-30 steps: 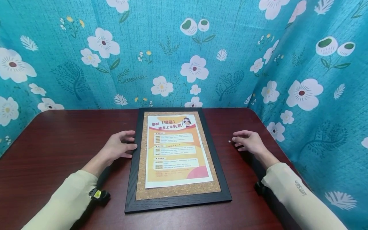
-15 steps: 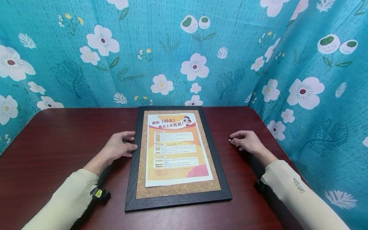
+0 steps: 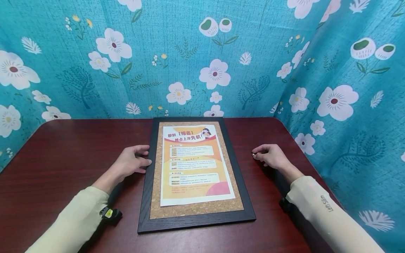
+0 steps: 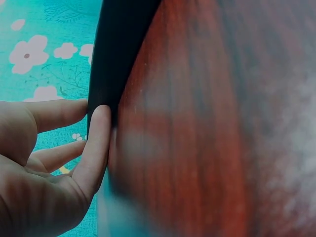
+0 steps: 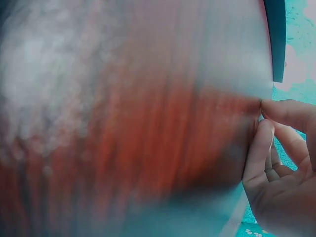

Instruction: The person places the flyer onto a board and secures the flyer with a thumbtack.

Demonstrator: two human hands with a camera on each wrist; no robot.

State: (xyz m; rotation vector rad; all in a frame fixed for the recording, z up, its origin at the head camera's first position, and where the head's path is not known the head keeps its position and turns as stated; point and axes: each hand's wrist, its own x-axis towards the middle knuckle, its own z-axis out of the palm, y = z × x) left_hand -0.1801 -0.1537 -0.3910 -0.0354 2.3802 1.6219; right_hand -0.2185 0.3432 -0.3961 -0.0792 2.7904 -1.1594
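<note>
A black-framed cork board (image 3: pixel 196 209) lies flat on the table, with a yellow and pink printed sheet (image 3: pixel 194 175) on its cork. My left hand (image 3: pixel 131 161) rests at the left side of the frame (image 4: pixel 106 54), thumb and fingertips against its edge and fingers loosely bent. Right of the board, my right hand (image 3: pixel 270 156) is low at the tabletop. Its thumb and index finger pinch a tiny pale, shiny object (image 3: pixel 253 154), too small to tell its kind. In the right wrist view the fingertips (image 5: pixel 266 129) mostly hide it.
The dark red-brown wooden table (image 3: pixel 63 158) has rounded far corners. A turquoise flowered curtain (image 3: pixel 177 63) hangs behind the table and along its right side. Each wrist wears a small black device, such as the one on the left wrist (image 3: pixel 110 213).
My right hand has moved slightly left, and its thumb and index finger have come together on the tiny object, which stood apart from them before. The left hand and board stay put.
</note>
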